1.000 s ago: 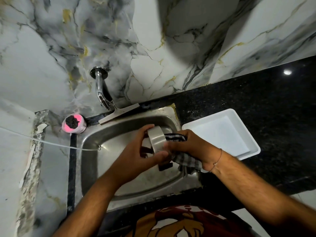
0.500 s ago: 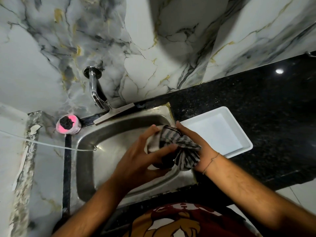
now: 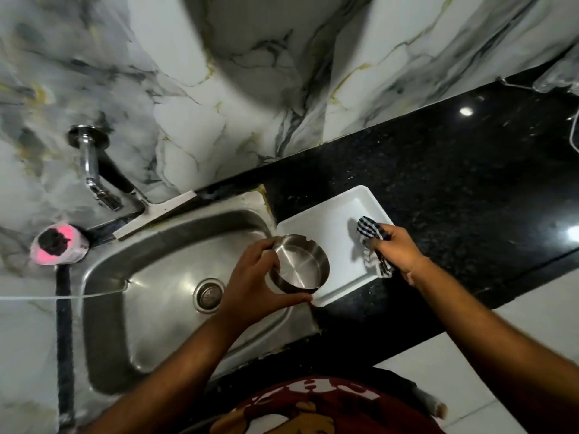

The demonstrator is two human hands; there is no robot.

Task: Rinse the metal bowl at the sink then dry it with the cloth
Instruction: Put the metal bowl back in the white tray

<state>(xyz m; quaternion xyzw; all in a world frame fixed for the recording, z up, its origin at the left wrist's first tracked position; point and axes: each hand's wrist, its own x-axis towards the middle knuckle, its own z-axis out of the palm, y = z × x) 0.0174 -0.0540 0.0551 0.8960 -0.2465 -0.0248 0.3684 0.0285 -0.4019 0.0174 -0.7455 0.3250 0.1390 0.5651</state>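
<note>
Bowl-drying at a kitchen counter: steel sink (image 3: 150, 296) is sitting beside a white tray (image 3: 326, 227) on the black countertop (image 3: 438, 170). Left hand (image 3: 250, 277) is gripping the metal bowl (image 3: 299, 264), open side up, over the sink's right edge, just beside the tray. Right hand (image 3: 396, 249) is clutching the checked cloth (image 3: 369, 234) above the tray, apart from the bowl.
</note>
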